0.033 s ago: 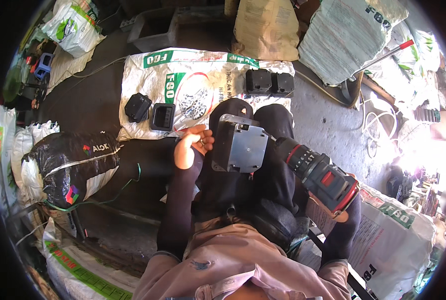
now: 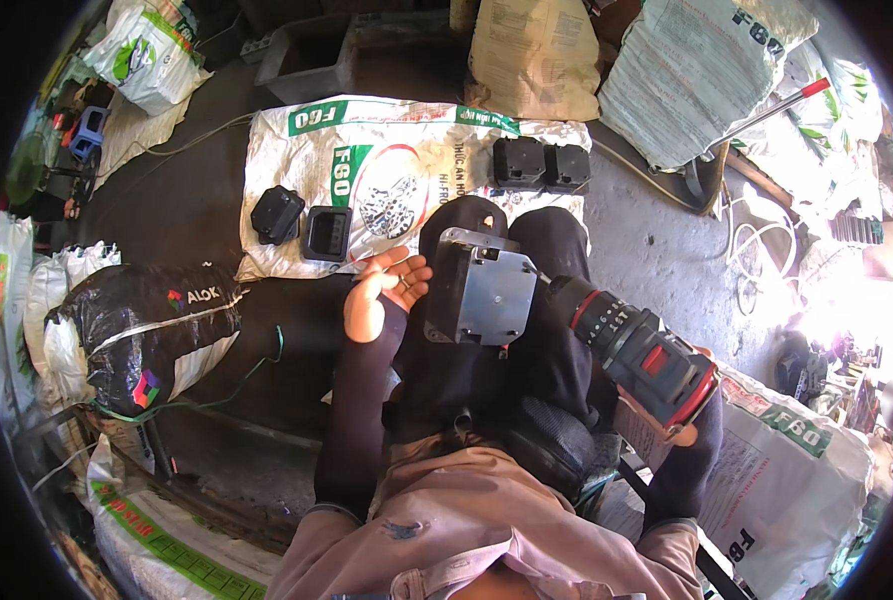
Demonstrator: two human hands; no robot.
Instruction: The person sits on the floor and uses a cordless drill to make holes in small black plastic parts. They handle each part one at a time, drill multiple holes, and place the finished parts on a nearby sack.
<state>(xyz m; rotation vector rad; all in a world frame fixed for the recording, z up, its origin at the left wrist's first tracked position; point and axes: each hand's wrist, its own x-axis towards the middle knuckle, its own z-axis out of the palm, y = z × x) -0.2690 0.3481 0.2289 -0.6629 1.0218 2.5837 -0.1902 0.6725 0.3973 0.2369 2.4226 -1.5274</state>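
A dark grey box-shaped housing with a flat, shiny face and screws near its corners rests on my thighs. My right hand is wrapped round a black and red cordless drill, mostly hidden beneath it. The drill's bit points at the housing's upper right corner; whether it touches, I cannot tell. Just left of the housing, my left hand is held up with fingers apart and slightly curled, a ring on one, nothing in it. Beyond it a black hexagonal part and a hollow black rectangular part lie on a flattened white sack.
Two black boxes sit side by side on the sack's far right. A black wrapped bundle lies at left. Full sacks stand at the far right, near a white cable. Another white sack is beside my right arm.
My left hand has shifted very slightly, its fingers a touch higher. The drill and the housing stay practically where they were.
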